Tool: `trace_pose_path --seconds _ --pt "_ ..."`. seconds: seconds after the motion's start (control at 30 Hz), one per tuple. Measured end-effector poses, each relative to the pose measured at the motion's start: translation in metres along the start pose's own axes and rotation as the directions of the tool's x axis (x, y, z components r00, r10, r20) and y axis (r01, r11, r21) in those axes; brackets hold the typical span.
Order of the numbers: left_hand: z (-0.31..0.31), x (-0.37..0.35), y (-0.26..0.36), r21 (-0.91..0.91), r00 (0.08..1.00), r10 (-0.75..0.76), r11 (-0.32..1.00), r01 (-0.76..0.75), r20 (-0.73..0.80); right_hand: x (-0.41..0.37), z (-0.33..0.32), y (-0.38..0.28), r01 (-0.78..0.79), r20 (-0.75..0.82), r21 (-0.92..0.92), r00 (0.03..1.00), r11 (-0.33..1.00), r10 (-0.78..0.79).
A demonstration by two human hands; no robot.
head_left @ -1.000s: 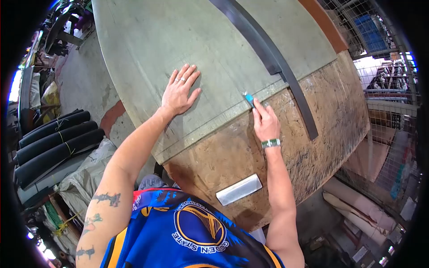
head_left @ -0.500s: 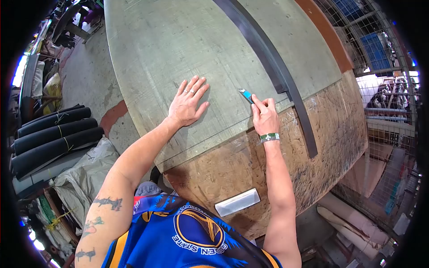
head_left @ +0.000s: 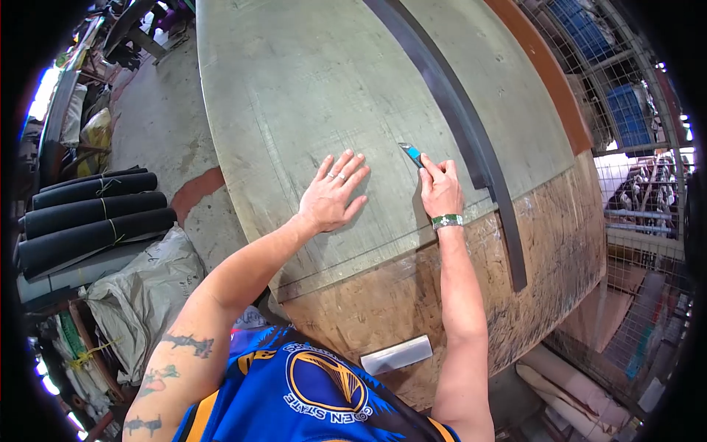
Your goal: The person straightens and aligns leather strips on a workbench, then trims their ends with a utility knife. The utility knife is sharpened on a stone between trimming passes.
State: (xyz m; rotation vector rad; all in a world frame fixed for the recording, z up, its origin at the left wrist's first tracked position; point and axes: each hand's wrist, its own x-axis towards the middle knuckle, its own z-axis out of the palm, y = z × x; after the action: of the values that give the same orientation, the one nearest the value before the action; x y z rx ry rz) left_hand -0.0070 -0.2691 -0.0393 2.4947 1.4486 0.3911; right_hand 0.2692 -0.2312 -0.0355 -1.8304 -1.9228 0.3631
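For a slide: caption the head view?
Left hand flat on grey sheet; right hand holds blue knife beside dark strip.

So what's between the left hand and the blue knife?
Only bare grey sheet, faintly scored, lies between left hand and blue knife, with nothing resting there, as the head view shows.

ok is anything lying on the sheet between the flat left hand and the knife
Nothing visible. Only bare grey sheet lies between the left hand and the blue knife held in the right hand. The dark strip lies right of both.
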Motion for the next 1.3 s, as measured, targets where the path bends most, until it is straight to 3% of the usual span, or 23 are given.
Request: trace_pose_path --seconds 0.8,0.97,1.07,1.1,1.2,1.3 --pt "-0.005 0.005 -0.009 -0.109 0.999 0.013 0.994 -0.008 0.042 0.155 0.070 -0.056 0.042 -0.010 -0.054 0.999 0.998 -0.042" --pt "-0.014 0.008 -0.013 -0.089 0.984 0.065 0.995 -0.051 0.166 0.197 0.086 -0.079 -0.008 -0.007 -0.061 1.000 0.998 0.007" --pt "-0.015 0.023 -0.047 -0.247 0.923 0.323 0.931 -0.269 0.211 0.226 0.096 -0.099 -0.044 -0.010 -0.057 0.999 0.997 0.043" --pt "-0.010 0.032 -0.067 -0.232 0.905 0.394 0.906 -0.353 0.162 0.237 0.102 -0.102 -0.029 -0.025 -0.057 0.999 0.998 0.028" --pt "-0.037 0.081 -0.152 -0.135 0.900 0.400 0.915 -0.381 0.173 0.255 0.118 -0.119 -0.013 -0.037 -0.062 0.999 0.998 0.011" --pt "-0.085 0.143 -0.266 -0.045 0.953 0.272 0.962 -0.269 0.131 0.292 0.126 -0.140 -0.064 -0.023 -0.050 0.998 0.997 0.063"
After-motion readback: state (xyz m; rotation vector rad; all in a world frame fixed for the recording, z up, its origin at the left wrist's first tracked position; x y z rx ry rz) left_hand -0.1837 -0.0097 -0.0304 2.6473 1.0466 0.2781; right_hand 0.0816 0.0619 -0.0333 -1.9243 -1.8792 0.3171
